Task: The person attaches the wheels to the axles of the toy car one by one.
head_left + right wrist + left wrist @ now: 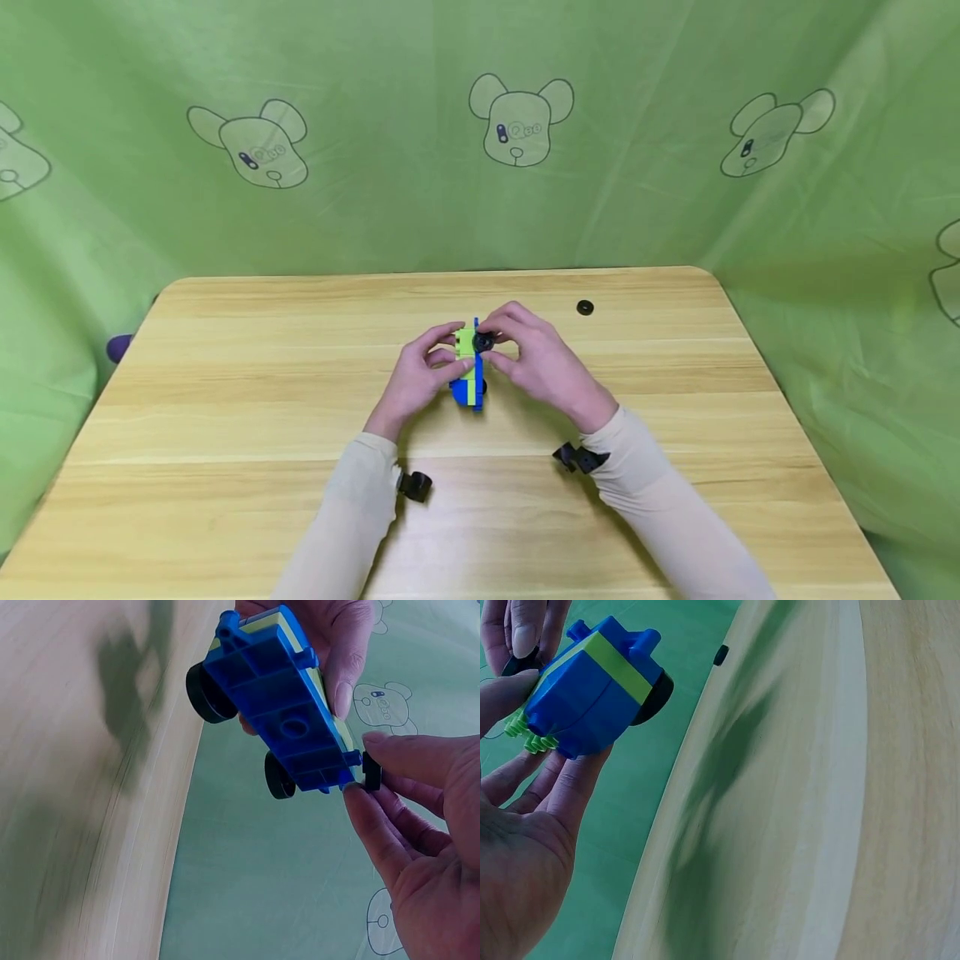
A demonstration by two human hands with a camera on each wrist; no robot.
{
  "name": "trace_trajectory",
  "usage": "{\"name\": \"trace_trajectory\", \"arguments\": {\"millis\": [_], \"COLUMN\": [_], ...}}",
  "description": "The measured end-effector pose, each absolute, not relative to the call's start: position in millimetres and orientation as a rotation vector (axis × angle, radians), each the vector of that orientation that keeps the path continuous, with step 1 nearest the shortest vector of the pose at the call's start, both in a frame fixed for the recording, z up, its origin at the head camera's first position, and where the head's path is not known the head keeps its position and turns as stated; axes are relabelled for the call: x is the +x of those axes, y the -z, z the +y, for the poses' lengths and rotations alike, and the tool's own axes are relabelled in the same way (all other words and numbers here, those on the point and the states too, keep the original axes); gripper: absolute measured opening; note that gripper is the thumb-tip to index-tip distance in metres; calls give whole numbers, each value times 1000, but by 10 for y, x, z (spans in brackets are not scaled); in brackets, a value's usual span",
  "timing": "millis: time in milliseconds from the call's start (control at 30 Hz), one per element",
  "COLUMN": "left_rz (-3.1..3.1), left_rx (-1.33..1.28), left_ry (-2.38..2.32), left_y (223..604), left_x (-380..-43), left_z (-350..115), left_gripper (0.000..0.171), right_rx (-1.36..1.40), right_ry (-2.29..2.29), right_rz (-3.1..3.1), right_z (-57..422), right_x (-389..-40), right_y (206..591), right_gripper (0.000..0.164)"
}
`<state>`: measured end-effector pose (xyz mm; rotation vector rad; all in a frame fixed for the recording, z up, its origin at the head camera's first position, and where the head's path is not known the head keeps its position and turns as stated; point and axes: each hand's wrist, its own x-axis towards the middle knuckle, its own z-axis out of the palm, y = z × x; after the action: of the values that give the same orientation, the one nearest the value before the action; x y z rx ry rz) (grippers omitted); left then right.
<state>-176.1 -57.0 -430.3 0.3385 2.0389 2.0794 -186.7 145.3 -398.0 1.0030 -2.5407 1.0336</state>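
A blue and lime-green toy car (478,385) made of building blocks is held up off the table, tipped so its blue underside (277,705) faces the right wrist camera. My left hand (416,375) grips the car's body between thumb and fingers. With thumb and fingertips, my right hand (536,358) pinches a small black wheel (372,771) right at an axle peg on one corner of the chassis. Two black wheels (210,694) sit along the opposite side. Another axle peg (306,658), on the side of the pinched wheel, is bare.
One loose black wheel (585,307) lies flat near the table's far edge, beyond my right hand. The wooden table (225,517) stands against a green curtain (390,208) printed with bear heads. Black wrist cameras (416,486) are strapped over both sleeves.
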Motion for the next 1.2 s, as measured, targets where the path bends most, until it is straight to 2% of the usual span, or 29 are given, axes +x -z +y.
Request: {"name": "trace_trajectory", "arguments": {"millis": [300, 533, 733, 1200], "left_rz": [2032, 2049, 2055, 2038], "left_rx": [341, 345, 321, 303], "left_ry": [-2081, -2130, -2154, -2211], "left_y": [4545, 4586, 4571, 4568], "left_x": [-1882, -1886, -1900, -1887], "left_z": [-558, -555, -529, -520], "left_gripper": [58, 45, 46, 39], "right_rx": [998, 1007, 1006, 736], "right_ry": [-1024, -1045, -1065, -1609], "right_rz": [-2529, -2514, -2511, -2460], "right_z": [1432, 1416, 1401, 1401], "right_x": [-1861, -1864, -1859, -1872], "right_y": [4001, 4025, 4038, 4083], "right_gripper": [32, 31, 31, 19]}}
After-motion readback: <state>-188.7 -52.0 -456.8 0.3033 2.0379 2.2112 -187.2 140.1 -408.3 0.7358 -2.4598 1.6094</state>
